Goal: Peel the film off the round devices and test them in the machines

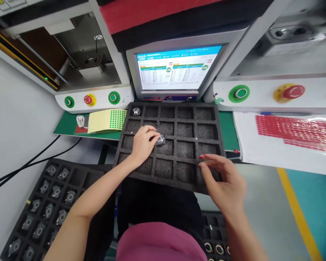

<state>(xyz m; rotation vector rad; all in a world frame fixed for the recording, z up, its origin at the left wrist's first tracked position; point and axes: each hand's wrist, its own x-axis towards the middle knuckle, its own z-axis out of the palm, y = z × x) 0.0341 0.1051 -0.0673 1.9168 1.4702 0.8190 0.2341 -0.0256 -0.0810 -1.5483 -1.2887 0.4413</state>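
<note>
My left hand (144, 144) pinches a small round smartwatch body (160, 139) between thumb and fingertips, over a middle compartment of the black foam tray (175, 137). Another round, dark-faced smartwatch (136, 111) sits in that tray's far left compartment. My right hand (225, 177) hovers above the tray's near right corner, thumb and index tips slightly apart. Bits of red show at its fingertips; whether these are nails or something thin is too small to tell.
A monitor (179, 69) stands behind the tray, between machines with green buttons (113, 97) and red stop buttons (293, 92). Green sticker dots (117, 119) lie left, red strips (296, 130) right. A lower tray (73, 177) holds several wrapped parts; cables (24, 167) cross nearby.
</note>
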